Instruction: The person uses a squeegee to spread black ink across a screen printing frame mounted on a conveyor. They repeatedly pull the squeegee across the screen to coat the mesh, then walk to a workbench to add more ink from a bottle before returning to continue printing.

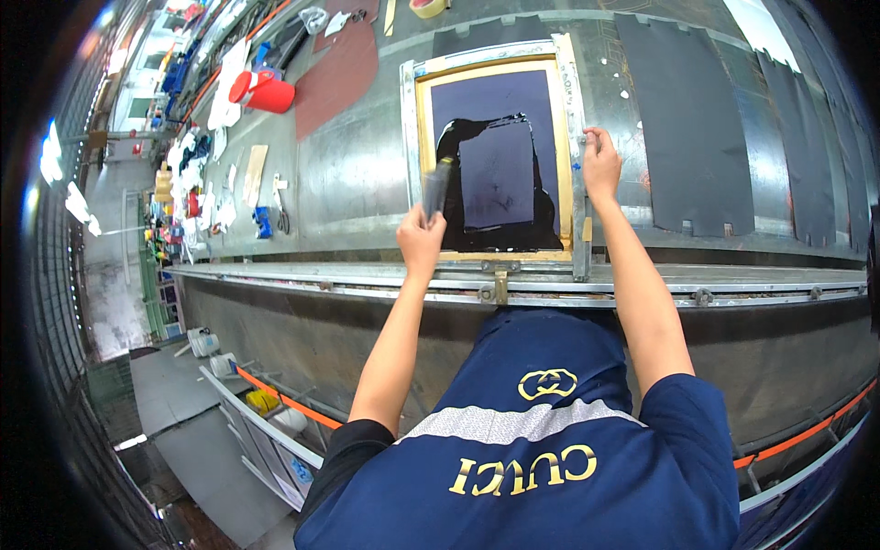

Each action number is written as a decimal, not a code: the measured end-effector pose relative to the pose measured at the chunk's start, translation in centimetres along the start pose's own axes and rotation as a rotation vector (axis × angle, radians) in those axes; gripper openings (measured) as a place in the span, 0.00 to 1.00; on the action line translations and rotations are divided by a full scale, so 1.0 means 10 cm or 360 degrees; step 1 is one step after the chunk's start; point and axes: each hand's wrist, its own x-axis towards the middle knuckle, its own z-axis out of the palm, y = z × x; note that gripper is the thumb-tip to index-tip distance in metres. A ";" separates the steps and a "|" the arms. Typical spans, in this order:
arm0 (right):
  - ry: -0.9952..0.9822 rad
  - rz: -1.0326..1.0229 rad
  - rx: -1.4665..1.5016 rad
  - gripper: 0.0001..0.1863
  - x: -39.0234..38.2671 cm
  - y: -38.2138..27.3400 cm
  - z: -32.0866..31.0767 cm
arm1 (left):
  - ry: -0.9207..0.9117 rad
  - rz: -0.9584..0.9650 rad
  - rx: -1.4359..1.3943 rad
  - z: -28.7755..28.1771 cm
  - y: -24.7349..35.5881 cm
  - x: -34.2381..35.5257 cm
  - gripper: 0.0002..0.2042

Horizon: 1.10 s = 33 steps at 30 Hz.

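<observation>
The left hand (420, 246) is holding a dark, flat, blade-like tool (438, 191), its fingers closing around the near end; the slightly blurred tool is tilting over the left side of a rectangular silver-grey frame with a yellow inner border (577, 101). The right hand (601, 167) is touching the frame's outer right edge with bent fingers; how firmly they are gripping, I cannot tell. The frame is lying on a long grey surface (344, 188). Inside it, glossy black ink (500, 240) is bordering a dull purple rectangle (498, 170). A large black sheet (692, 128) is lying to the right, while a red bucket (266, 93) is sitting farther left.
</observation>
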 end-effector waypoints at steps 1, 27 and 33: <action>0.0008 0.0005 -0.0004 0.12 0.00 0.00 -0.03 | 0.0119 -0.0005 -0.0093 0.05 0.06 0.16 0.10; 0.0051 -0.0050 0.0100 0.10 0.07 0.08 -0.07 | -0.0591 0.0707 0.0231 0.78 1.02 1.11 0.25; 0.0017 -0.0067 0.0045 0.10 0.01 0.04 -0.01 | -0.0475 0.1130 0.0281 0.78 0.42 0.60 0.32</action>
